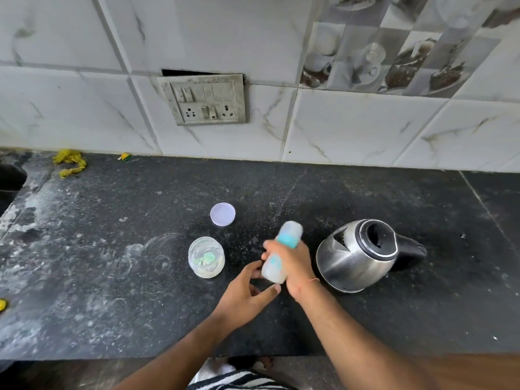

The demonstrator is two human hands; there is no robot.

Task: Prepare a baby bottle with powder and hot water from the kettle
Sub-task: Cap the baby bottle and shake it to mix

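My right hand (pixel 294 266) grips a clear baby bottle (pixel 274 267) with a teal collar and a cap on top. The bottle is blurred and tilts up and to the right above the dark counter (pixel 112 263). Just below and left of its base is my left hand (pixel 247 294), fingers loosely spread and holding nothing. An open glass jar (pixel 206 257) with pale powder and a green scoop inside stands left of the bottle. Its lilac lid (pixel 222 214) lies flat behind it. A steel kettle (pixel 357 256) with a black handle stands to the right, its lid open.
A tiled wall with a switch and socket plate (pixel 205 99) rises behind the counter. Yellow scraps (pixel 70 161) lie at the back left, near a dark sink edge (pixel 11 178). The counter's front edge runs just below my forearms.
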